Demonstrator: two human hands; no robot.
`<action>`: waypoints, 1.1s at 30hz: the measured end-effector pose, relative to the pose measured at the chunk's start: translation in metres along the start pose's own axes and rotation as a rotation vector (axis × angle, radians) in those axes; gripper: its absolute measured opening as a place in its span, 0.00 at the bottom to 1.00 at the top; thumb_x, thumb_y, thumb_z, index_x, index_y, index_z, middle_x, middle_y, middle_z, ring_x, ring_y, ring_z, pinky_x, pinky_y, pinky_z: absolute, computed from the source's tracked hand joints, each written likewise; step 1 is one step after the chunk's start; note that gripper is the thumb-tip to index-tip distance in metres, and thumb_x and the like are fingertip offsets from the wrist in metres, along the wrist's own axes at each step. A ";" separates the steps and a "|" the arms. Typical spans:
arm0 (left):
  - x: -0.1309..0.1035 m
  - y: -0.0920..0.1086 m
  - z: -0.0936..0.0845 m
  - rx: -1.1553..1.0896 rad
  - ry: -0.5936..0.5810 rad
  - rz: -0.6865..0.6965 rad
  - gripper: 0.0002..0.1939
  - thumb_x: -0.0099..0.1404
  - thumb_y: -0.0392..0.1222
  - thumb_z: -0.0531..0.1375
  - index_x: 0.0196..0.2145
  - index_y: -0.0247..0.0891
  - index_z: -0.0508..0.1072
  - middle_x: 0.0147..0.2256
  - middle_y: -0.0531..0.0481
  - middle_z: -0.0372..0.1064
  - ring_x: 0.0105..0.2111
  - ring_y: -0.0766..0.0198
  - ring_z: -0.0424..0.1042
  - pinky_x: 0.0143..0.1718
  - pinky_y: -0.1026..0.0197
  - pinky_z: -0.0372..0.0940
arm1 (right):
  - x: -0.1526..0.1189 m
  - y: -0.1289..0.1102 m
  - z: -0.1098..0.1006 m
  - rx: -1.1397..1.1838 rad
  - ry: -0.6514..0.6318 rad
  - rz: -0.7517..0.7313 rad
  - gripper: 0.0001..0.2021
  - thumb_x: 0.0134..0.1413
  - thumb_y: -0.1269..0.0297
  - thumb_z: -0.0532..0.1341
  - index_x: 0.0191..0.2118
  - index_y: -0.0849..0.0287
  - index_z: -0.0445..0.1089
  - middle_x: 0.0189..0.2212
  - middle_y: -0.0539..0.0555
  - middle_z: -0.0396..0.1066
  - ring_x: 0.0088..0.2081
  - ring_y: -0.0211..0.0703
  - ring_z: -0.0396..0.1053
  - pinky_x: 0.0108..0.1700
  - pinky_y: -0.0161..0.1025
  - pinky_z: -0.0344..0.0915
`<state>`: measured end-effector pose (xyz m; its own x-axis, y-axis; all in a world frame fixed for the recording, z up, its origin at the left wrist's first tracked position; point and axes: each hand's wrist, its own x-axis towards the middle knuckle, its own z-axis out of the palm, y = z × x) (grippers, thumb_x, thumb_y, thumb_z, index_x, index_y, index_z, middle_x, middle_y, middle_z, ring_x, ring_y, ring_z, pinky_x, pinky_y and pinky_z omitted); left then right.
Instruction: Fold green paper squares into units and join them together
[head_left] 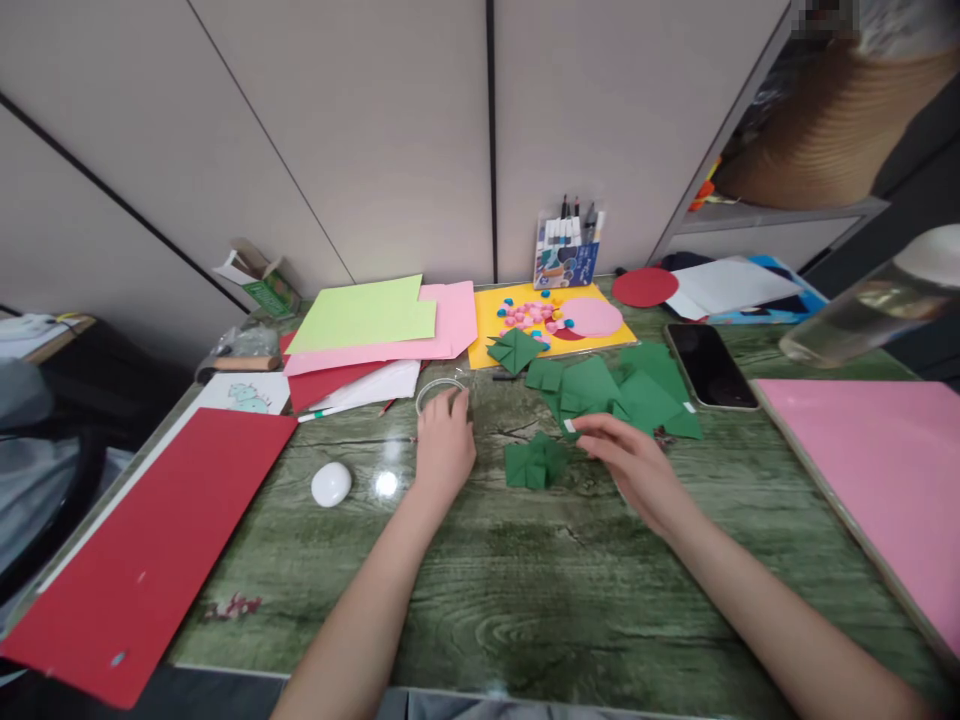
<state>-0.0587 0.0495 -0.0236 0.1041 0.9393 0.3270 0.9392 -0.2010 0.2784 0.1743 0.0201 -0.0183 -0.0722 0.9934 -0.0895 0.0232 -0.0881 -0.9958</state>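
My left hand (445,440) rests on a clear tape roll (430,396), its fingers curled over the ring's right side. A small white piece (569,426) is pinched between the fingertips of my right hand (626,460), just over the near edge of a heap of green paper pieces (649,400). One folded green piece (534,461) lies on the table between my hands, and another (515,350) sits farther back at the edge of the yellow sheet (487,328).
A white round object (331,484) and a red sheet (165,540) are at left. Light green paper (367,315) lies at the back. A phone (711,366), a clear bottle (847,315) and a pink sheet (885,460) are at right. A pen box (566,262) stands against the wall.
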 end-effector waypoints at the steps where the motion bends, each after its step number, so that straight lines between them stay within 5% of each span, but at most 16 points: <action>1: -0.002 0.003 0.000 -0.023 -0.014 0.024 0.22 0.59 0.33 0.55 0.52 0.34 0.62 0.51 0.37 0.61 0.51 0.50 0.59 0.49 0.47 0.57 | 0.000 0.001 0.000 0.016 0.003 0.040 0.09 0.48 0.61 0.62 0.37 0.55 0.71 0.38 0.52 0.68 0.39 0.41 0.65 0.39 0.37 0.61; 9: -0.033 0.049 -0.003 -0.439 -0.317 0.301 0.19 0.55 0.47 0.61 0.44 0.41 0.69 0.48 0.42 0.62 0.52 0.53 0.59 0.51 0.45 0.57 | 0.003 0.003 -0.001 -0.210 -0.018 -0.078 0.12 0.49 0.63 0.60 0.41 0.56 0.69 0.39 0.55 0.69 0.37 0.43 0.68 0.40 0.43 0.65; 17: -0.037 0.053 0.008 -0.510 -0.275 0.252 0.12 0.56 0.33 0.59 0.40 0.38 0.69 0.43 0.45 0.65 0.45 0.58 0.64 0.47 0.50 0.62 | -0.004 0.010 0.007 -0.754 -0.058 -0.291 0.21 0.50 0.70 0.56 0.53 0.54 0.59 0.39 0.55 0.67 0.40 0.46 0.66 0.42 0.46 0.64; 25: -0.031 0.052 0.003 -0.641 -0.229 0.052 0.09 0.58 0.30 0.54 0.36 0.37 0.70 0.34 0.50 0.68 0.36 0.65 0.68 0.39 0.60 0.65 | -0.005 0.010 0.006 -1.044 0.036 -0.327 0.23 0.53 0.61 0.56 0.55 0.55 0.57 0.39 0.57 0.70 0.42 0.53 0.65 0.42 0.50 0.59; 28: -0.030 0.051 0.003 -0.682 -0.161 0.024 0.09 0.58 0.29 0.54 0.34 0.37 0.70 0.33 0.50 0.68 0.34 0.66 0.68 0.37 0.62 0.65 | -0.005 0.010 0.007 -0.961 0.038 -0.279 0.25 0.52 0.60 0.57 0.57 0.53 0.55 0.34 0.55 0.69 0.38 0.51 0.66 0.40 0.51 0.60; 33: -0.036 0.056 -0.001 -0.720 -0.037 0.204 0.09 0.60 0.29 0.53 0.34 0.37 0.71 0.33 0.48 0.70 0.36 0.65 0.69 0.39 0.60 0.65 | -0.003 0.015 0.012 -0.328 0.037 -0.146 0.34 0.48 0.62 0.60 0.60 0.52 0.45 0.32 0.50 0.64 0.30 0.40 0.67 0.34 0.42 0.66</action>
<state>-0.0105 0.0041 -0.0192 0.2760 0.8699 0.4087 0.4552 -0.4928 0.7416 0.1632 0.0145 -0.0328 -0.0620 0.9963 0.0597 0.3348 0.0771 -0.9391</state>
